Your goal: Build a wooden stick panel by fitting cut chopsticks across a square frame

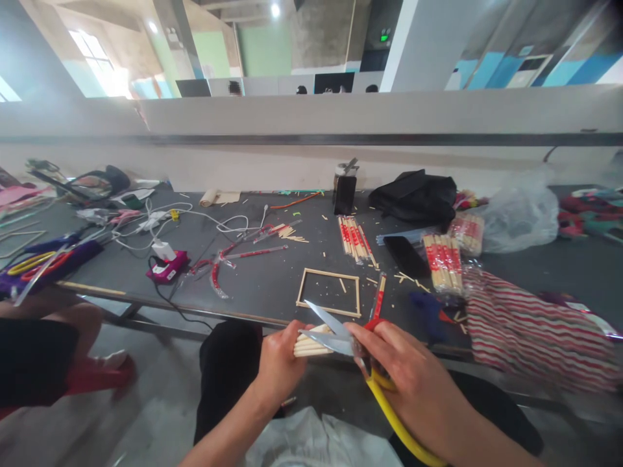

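Just in front of the table edge, my left hand (282, 360) is closed around a bundle of pale wooden sticks (310, 347), their ends pointing right. My right hand (406, 370) grips scissors (333, 334) with yellow and red handles. The scissor blades are spread apart and lie over the stick ends; whether they touch them I cannot tell. Beyond my hands, a rectangular frame made of sticks (331, 272) lies flat on the dark table (272, 285). A stick in a red wrapper (379, 295) lies to the right of that frame.
Wrapped chopsticks (357, 239) and a phone (406, 255) lie farther back, with a second phone (344, 194) standing upright. Packed bundles (442, 263) and striped cloth (530, 324) are at right. Torn wrappers, a purple power block (168, 267) and white cables are left. Another person's leg shows far left.
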### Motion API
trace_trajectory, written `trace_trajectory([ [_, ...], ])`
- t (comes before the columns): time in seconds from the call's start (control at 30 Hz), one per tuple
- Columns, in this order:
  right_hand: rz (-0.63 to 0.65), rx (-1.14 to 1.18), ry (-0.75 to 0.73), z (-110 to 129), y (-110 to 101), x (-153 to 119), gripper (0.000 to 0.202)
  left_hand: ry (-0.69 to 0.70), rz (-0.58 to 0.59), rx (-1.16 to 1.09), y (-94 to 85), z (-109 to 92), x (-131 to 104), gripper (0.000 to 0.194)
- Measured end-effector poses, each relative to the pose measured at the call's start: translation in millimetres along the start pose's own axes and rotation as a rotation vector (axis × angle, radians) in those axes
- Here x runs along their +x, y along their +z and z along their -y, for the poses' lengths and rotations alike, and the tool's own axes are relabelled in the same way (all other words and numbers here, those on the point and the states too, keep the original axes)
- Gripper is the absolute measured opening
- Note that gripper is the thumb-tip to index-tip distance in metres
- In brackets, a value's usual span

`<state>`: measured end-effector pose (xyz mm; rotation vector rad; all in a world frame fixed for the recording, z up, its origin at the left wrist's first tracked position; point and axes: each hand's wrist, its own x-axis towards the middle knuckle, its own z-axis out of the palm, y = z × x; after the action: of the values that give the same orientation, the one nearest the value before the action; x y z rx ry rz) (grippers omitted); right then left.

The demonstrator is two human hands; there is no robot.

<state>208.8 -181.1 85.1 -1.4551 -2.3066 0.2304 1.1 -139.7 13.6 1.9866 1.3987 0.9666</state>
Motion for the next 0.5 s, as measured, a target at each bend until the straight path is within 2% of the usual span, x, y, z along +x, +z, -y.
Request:
trace_trajectory([
  [0.17, 0.014, -0.056, -0.031, -2, 0, -3, 0.063, 0.004, 0.065, -0.060, -2.0, 0, -3, 0.024],
  [0.3, -0.003, -0.126, -0.116, -9, 1, -5, 0.049, -0.004, 0.165, -0.051, -0.4, 1, -9, 0.020],
  [0.4, -0.005, -0.099, -0.147, -18, -3, -5, 0.043, -0.086, 0.225, -0.189, -0.7, -12, -10, 0.011],
  [0.5, 0.014, 0.051, -0.092, -28, -13, -5, 0.044, -0.150, 0.399, -0.435, -6.5, -33, -12, 0.028],
])
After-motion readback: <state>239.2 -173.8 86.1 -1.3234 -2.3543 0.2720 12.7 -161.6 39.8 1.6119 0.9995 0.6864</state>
